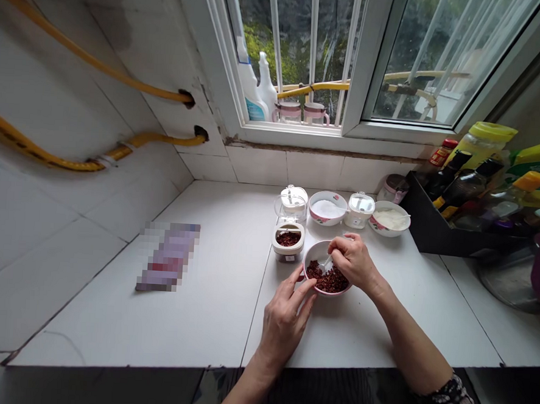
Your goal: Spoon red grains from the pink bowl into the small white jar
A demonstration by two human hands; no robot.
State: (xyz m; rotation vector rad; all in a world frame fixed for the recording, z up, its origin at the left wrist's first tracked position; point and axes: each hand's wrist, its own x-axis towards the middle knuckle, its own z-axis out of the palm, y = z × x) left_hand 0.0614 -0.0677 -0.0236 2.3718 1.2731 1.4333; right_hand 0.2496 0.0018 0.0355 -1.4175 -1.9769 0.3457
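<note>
A white bowl with a pink rim (315,251) stands on the counter, holding dark red, grainy spice that looks like peppercorns (333,281). My left hand (285,316) grips the bowl's near left side, fingers at the rim. Closed over the bowl from the right, my right hand (352,262) pinches a small white spoon (324,266), its tip in the spice. Just left and behind the bowl sits an open spice jar (287,252) with the same dark red contents, its clear lid (282,209) raised.
Along the back stand a lidded white jar (294,197), a bowl of white grains (326,213), another lidded jar (360,210) and a bowl of white stuff (389,220). A black bottle box (437,230) is at right. A blurred purple packet (170,260) lies left.
</note>
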